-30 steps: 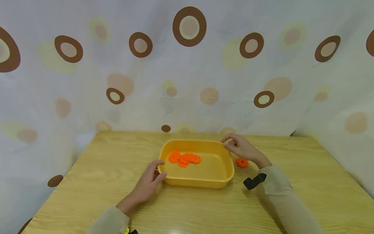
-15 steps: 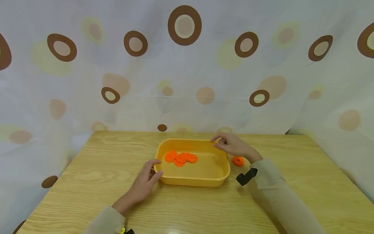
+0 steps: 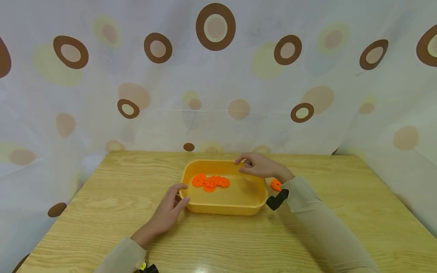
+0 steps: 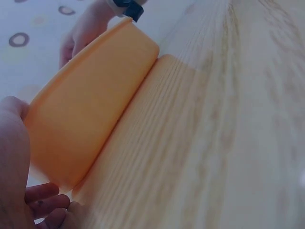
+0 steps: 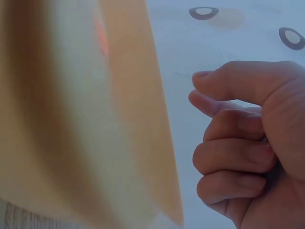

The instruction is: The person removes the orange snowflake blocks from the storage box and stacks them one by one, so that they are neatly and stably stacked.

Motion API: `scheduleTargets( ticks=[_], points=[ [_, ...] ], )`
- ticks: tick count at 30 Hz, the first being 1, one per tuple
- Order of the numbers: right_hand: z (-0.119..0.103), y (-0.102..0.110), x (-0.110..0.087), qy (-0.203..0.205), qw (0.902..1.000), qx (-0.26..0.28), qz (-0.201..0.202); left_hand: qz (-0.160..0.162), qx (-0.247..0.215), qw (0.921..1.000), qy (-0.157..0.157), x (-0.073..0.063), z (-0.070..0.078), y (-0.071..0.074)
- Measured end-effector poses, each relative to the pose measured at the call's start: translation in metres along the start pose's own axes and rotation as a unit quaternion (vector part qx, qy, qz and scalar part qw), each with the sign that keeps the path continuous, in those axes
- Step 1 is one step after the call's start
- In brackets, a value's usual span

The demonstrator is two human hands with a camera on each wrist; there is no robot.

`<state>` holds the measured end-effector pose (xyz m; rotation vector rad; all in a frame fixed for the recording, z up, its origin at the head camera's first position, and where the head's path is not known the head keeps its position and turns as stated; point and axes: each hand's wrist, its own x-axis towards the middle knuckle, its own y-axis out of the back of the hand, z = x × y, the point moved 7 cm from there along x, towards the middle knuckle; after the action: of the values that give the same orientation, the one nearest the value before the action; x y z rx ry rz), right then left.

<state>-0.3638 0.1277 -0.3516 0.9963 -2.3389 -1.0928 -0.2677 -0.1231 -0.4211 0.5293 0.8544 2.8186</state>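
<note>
A yellow-orange plastic bin (image 3: 225, 209) stands on the table with several orange notched, flower-shaped discs (image 3: 209, 183) lying overlapped in its left part. My left hand (image 3: 166, 212) grips the bin's left end. Seen from the left wrist, its thumb is at the rim and other fingers (image 4: 47, 200) are curled low against the wall. Over the back right part of the bin hovers my right hand (image 3: 261, 165). Its thumb and index finger are extended with a gap between them, and the remaining fingers (image 5: 233, 155) are curled; nothing shows in its grasp.
One more orange notched disc (image 3: 275, 185) lies on the table just right of the bin, partly covered by the right sleeve and wrist. A patterned cloth (image 3: 218, 125) hangs behind the wooden table (image 3: 119, 189) and along its sides.
My right hand has moved left from the bin's back right corner to over its inside. The left hand keeps its grip on the bin. The head view has shifted slightly.
</note>
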Motion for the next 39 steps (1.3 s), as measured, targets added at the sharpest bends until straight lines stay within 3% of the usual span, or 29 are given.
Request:
scheduleTargets(
  ticks=[9, 17, 30, 39],
  points=[
    [-0.011, 0.000, 0.013, -0.001, 0.9992, -0.014, -0.036, 0.004, -0.029, 0.9995, -0.012, 0.002, -0.007, 0.005],
    [-0.017, -0.006, 0.026, 0.013, 0.9980, -0.040, -0.048, -0.001, -0.038, 0.9992, 0.009, -0.002, -0.008, 0.005],
    [-0.009, -0.016, 0.043, -0.026, 0.9953, -0.048, -0.081, -0.004, -0.046, 0.9989, -0.005, 0.001, -0.004, 0.004],
    [0.001, -0.030, 0.044, -0.037, 0.9934, -0.036, -0.103, -0.023, -0.046, 0.9986, 0.009, 0.001, -0.007, 0.002]
  ],
)
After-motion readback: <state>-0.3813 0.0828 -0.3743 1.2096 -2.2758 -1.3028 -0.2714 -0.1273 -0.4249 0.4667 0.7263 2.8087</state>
